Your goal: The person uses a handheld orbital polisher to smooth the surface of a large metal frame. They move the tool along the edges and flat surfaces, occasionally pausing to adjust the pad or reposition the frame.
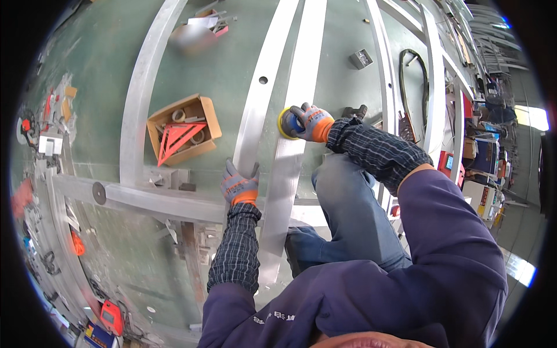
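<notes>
My right hand (315,122), in a grey glove with an orange cuff, is closed over a round sander (284,123) with a dark body and a yellow rim. The sander sits on a silver metal bar (288,168), at its left edge. Farther left, my left hand (239,185), gloved alike, lies with fingers spread on the near part of a second metal bar (255,110), which has a round hole higher up. Both bars run away from me and meet a metal crossbar (156,200).
An open cardboard box (210,119) on the green floor holds tape rolls and a red triangular square (180,138). More metal bars (145,75) stand left and right. A small grey box (361,58) and a dark hose (426,81) lie at the far right. My bent knee (345,180) is beside the sanded bar.
</notes>
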A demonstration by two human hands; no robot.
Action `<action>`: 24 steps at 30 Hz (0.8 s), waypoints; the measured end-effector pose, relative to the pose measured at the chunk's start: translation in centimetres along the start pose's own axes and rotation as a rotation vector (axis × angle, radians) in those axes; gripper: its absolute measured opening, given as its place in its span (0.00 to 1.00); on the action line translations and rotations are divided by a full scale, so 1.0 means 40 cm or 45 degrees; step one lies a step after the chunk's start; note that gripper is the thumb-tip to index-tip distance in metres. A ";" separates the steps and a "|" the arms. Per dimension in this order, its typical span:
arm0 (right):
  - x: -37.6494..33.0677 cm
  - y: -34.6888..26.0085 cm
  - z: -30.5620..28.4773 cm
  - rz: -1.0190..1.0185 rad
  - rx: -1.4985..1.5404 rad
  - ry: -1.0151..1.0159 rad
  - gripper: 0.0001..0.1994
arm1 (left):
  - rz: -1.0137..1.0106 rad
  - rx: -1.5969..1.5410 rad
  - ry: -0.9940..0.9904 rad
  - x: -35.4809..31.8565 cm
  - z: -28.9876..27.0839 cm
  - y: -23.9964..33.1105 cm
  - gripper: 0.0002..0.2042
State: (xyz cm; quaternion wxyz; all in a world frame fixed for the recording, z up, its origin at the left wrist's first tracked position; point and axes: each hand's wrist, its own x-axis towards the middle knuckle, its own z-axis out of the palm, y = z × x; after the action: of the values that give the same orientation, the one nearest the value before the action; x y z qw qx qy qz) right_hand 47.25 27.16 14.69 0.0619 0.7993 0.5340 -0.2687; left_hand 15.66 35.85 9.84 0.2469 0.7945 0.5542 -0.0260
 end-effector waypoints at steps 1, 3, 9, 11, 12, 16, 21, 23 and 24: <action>-0.006 -0.012 0.016 0.004 -0.020 -0.036 0.37 | 0.005 0.008 0.009 -0.002 0.009 -0.003 0.52; -0.035 -0.031 0.054 -0.102 -0.094 -0.063 0.36 | 0.013 0.015 0.026 -0.004 0.027 -0.008 0.52; -0.022 -0.008 0.067 -0.098 0.009 -0.061 0.37 | 0.060 0.119 0.090 -0.001 0.056 -0.031 0.51; 0.016 0.056 0.005 0.005 0.012 -0.024 0.39 | -0.051 0.112 0.065 0.010 0.050 -0.007 0.51; 0.044 0.107 -0.026 0.079 -0.003 -0.048 0.41 | -0.060 0.156 0.057 0.010 0.059 0.000 0.51; 0.197 0.328 -0.124 0.239 -0.040 0.104 0.41 | -0.038 0.125 0.075 0.016 0.070 0.019 0.51; 0.436 0.597 -0.260 0.349 -0.009 0.307 0.39 | -0.075 0.356 0.033 0.030 0.091 0.038 0.53; 0.495 0.695 -0.286 0.346 0.036 0.313 0.38 | -0.059 0.418 0.034 0.045 0.105 0.063 0.53; 0.486 0.665 -0.277 0.299 0.031 0.274 0.39 | -0.068 0.446 0.010 0.037 0.097 0.051 0.53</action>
State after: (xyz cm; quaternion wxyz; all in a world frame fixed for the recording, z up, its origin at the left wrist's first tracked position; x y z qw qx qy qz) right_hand 80.42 36.16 9.47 0.0257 0.8811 0.4370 -0.1789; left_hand 18.96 34.96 6.70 0.1018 0.8104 0.5630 -0.1257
